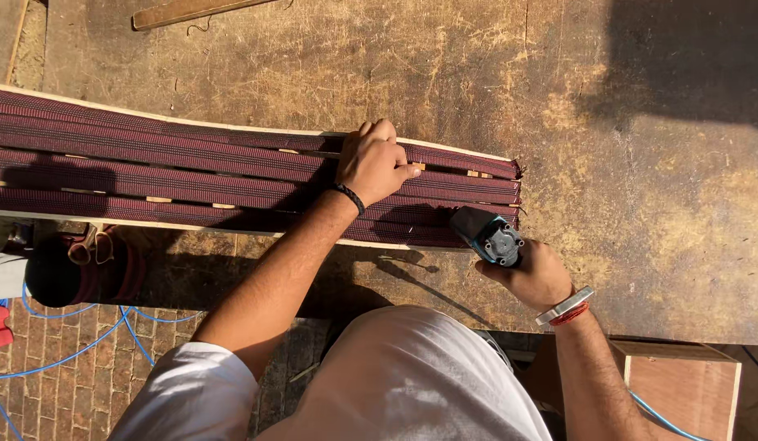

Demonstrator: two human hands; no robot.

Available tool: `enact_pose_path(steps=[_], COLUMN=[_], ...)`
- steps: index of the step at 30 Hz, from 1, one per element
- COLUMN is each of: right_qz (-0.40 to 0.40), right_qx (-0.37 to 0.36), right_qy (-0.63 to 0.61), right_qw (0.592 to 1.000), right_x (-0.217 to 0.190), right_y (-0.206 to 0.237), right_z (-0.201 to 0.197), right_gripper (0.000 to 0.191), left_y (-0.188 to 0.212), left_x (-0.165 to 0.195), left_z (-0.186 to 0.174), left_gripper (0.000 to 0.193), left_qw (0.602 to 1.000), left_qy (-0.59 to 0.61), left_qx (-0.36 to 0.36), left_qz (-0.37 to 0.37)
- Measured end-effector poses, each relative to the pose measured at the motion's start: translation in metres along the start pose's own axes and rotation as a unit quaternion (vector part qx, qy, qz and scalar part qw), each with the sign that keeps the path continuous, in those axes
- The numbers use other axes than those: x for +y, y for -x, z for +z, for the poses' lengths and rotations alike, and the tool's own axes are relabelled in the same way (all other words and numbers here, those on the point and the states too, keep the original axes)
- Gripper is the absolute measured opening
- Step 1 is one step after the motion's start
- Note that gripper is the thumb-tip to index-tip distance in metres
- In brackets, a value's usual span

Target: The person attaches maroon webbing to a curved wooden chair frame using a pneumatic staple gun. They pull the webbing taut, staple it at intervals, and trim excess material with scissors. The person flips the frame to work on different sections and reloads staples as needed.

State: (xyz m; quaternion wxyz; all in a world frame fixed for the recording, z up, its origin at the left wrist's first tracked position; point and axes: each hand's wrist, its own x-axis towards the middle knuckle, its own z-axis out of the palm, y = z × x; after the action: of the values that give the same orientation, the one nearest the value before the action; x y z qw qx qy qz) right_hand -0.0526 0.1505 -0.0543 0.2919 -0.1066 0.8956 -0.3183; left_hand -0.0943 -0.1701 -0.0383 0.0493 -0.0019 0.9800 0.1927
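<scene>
Fingers of the left hand point(372, 163) are curled and pressed down on the maroon webbing straps point(191, 167), with the thumb stretched out toward the right end; whether they pinch a strap or only press on it cannot be told. About five straps run side by side along one long wooden frame point(232, 128), which lies across a dusty plywood worktable point(640, 180); pale wood shows through the gaps between the bands. One dark band circles the left wrist. The right hand point(536, 276) is wrapped fully around the grip of one black and teal staple gun point(487, 235), whose nose rests against the near edge of the frame close to its right end, just below the other hand. That wrist carries one metal bangle and one red thread. One roll of webbing point(85, 269) sits under the frame at the left, one blue hose point(77, 347) trails over the brick floor, and one wooden batten point(191, 11) lies at the table's far edge.
</scene>
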Motion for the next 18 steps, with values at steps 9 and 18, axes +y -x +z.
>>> enact_pose_path(steps=[9, 18], right_qz=[0.045, 0.056], right_qx=[-0.016, -0.020], right_qy=[0.036, -0.007], right_qw=[0.998, 0.998], right_x=[0.003, 0.000], right_y=[-0.006, -0.006], right_z=[0.004, 0.006], right_gripper=[0.044, 0.045], left_y=[0.000, -0.007], left_x=[-0.018, -0.026], left_z=[0.019, 0.015], left_gripper=[0.030, 0.025], left_qw=[0.994, 0.997], left_qy=[0.057, 0.052], left_qx=[0.085, 0.051], left_qz=[0.028, 0.032])
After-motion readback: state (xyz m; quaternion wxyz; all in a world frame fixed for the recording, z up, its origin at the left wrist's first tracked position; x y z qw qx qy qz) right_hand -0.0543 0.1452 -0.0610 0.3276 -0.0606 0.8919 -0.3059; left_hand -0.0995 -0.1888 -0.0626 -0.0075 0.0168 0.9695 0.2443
